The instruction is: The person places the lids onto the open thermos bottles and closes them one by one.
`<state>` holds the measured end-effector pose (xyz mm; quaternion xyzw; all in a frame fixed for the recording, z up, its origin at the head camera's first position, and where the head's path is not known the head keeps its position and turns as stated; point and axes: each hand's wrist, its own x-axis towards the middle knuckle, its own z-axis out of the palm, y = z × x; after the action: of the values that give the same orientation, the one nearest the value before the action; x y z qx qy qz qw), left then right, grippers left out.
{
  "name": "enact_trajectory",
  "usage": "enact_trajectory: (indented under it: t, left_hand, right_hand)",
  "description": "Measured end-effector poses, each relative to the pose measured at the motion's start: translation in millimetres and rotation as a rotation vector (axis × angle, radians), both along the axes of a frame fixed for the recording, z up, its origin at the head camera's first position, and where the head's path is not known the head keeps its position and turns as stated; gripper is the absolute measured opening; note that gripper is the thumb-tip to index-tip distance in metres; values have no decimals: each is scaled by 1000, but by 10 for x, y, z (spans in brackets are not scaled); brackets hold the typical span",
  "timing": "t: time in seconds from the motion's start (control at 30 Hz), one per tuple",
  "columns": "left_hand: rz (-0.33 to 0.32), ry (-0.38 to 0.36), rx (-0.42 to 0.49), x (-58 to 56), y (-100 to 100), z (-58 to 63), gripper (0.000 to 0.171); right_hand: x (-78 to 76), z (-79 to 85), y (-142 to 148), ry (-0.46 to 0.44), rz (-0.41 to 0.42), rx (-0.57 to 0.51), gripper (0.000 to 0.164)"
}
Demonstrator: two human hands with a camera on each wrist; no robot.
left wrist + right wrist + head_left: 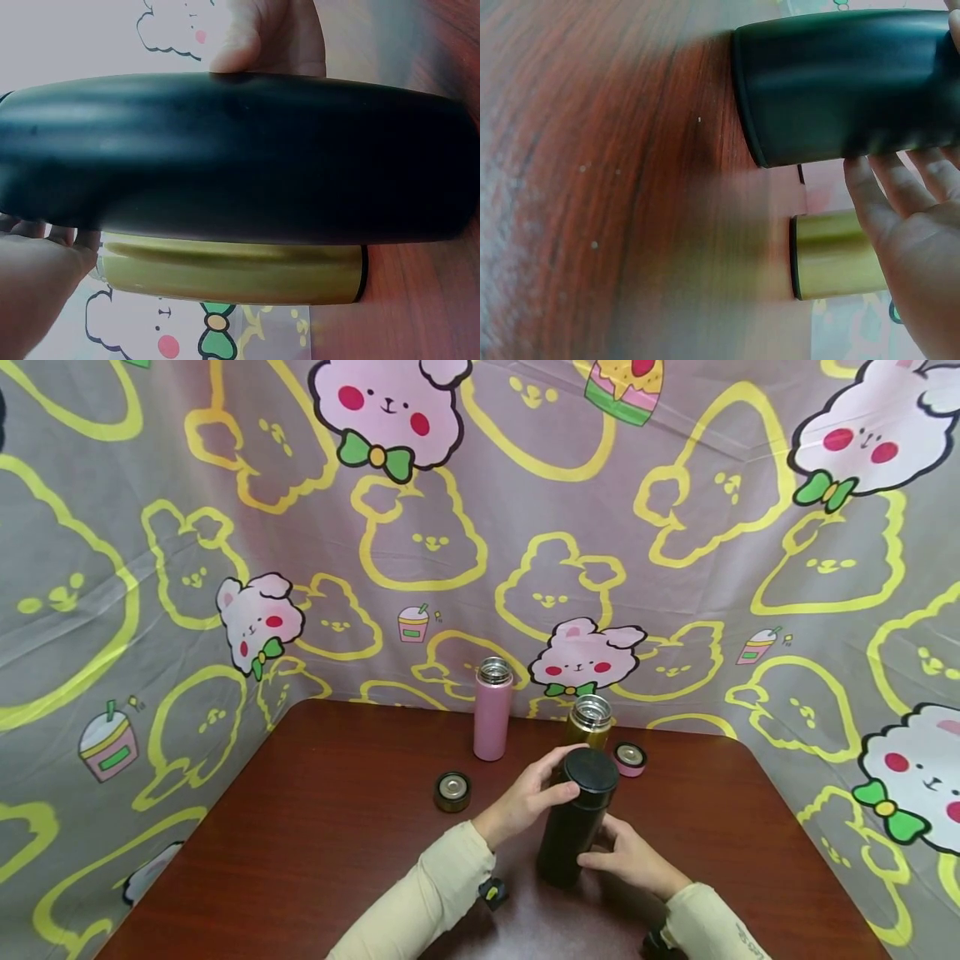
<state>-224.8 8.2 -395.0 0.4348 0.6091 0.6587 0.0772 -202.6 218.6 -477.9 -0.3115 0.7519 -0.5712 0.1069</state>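
A tall black thermos bottle point(572, 839) with its cap point(592, 768) on stands between the two hands, near the middle of the table. High on it, my left hand point(534, 793) grips the cap end, thumb on the near side and fingers passing behind. My right hand point(633, 860) holds the body lower down from the right. In the left wrist view the bottle point(247, 157) spans the picture, with the right hand point(289, 37) on its far side. The right wrist view shows right-hand fingers point(866, 184) against the bottle's side.
Just behind the black bottle is an uncapped gold bottle point(579, 733). An uncapped pink bottle point(491, 720) stands further left. One loose cap point(452, 793) lies left of the hands, and a pink-edged cap point(631, 760) to the right. A patterned cloth point(435, 610) hangs around the brown table point(300, 827).
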Motion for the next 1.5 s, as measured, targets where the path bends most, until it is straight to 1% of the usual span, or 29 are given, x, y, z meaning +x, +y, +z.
enact_trajectory:
  t: [0.13,0.23,0.37,0.43,0.53,0.7,0.83,0.97,1.2,1.3,1.43,1.5]
  left_hand:
    - [16,-31,-26,57,-34,83,69]
    - [81,-50,-70,139,-76,183,71]
    - [193,-67,-102,238,-116,285,64]
    - [224,-76,-96,266,-119,307,61]
    - [245,-74,-85,286,-110,321,60]
    - [268,-73,-106,294,-100,323,60]
    - [267,-79,-109,285,-104,310,58]
    - [245,-68,-101,274,-115,292,57]
    - [195,-24,-92,268,-120,283,53]
    - [156,-10,-65,241,-107,258,52]
    - [104,3,-46,156,-71,153,52]
    - [92,13,-51,113,-50,96,52]
  right_hand:
    - [-2,-1,5,9,19,-2,56]
    - [6,18,5,17,31,-3,56]
    - [50,111,-22,18,36,-2,54]
    - [77,162,-42,16,35,0,54]
    - [99,196,-56,12,30,-2,53]
    - [86,177,-49,-7,22,2,54]
    - [23,67,-11,-20,18,10,55]
    - [-25,-34,18,-19,14,10,57]
    - [-17,-39,18,-18,16,-4,58]
    - [-9,-21,14,-25,8,1,58]
    - [-2,-5,10,-29,3,9,58]
    - [-2,-5,12,-25,5,8,57]
